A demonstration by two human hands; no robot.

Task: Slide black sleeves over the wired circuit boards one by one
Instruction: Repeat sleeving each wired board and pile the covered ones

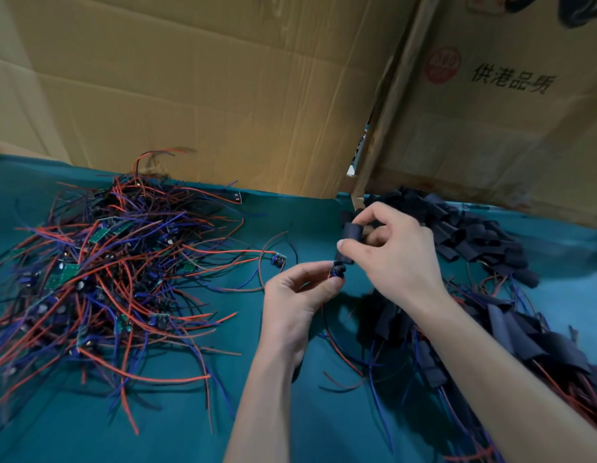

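My right hand [390, 252] pinches a short black sleeve [351, 236] between thumb and fingers, its lower end just above a small wired circuit board [337, 270]. My left hand [298, 292] pinches that board at its tip, and the board's red and blue wires hang down below my palm. Sleeve and board nearly touch; whether the board has entered the sleeve is unclear. A big tangle of bare wired boards [100, 272] lies on the left. Loose black sleeves [464, 228] are heaped at the back right.
Boards with sleeves on them [510, 332] are piled at the right under my right forearm. One single wired board [278, 260] lies beside my left hand. Cardboard box walls [223, 88] stand along the back of the green table cloth [73, 429].
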